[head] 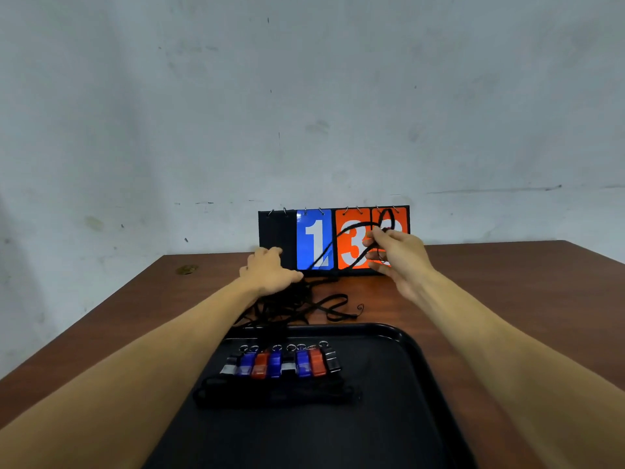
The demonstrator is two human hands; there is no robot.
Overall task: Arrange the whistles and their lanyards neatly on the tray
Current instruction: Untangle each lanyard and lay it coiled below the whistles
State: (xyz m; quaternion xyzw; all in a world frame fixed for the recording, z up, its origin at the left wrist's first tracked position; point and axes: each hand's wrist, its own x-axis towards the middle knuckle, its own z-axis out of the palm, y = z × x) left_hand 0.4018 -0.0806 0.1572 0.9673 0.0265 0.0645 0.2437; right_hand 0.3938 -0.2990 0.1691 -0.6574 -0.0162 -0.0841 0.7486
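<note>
Just above frame centre, a black lanyard (326, 252) is held pinched and raised by the right hand (399, 255) before the scoreboard (313, 238), the tangle of lanyards (297, 304) is pressed under the flat left hand (270, 270), and the whistles (280, 363) are lined up on the tray (400, 338) below.

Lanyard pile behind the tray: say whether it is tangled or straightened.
Tangled: the lanyard pile lies in crossed loops on the table under the left hand; the right hand pinches one raised strand.
</note>
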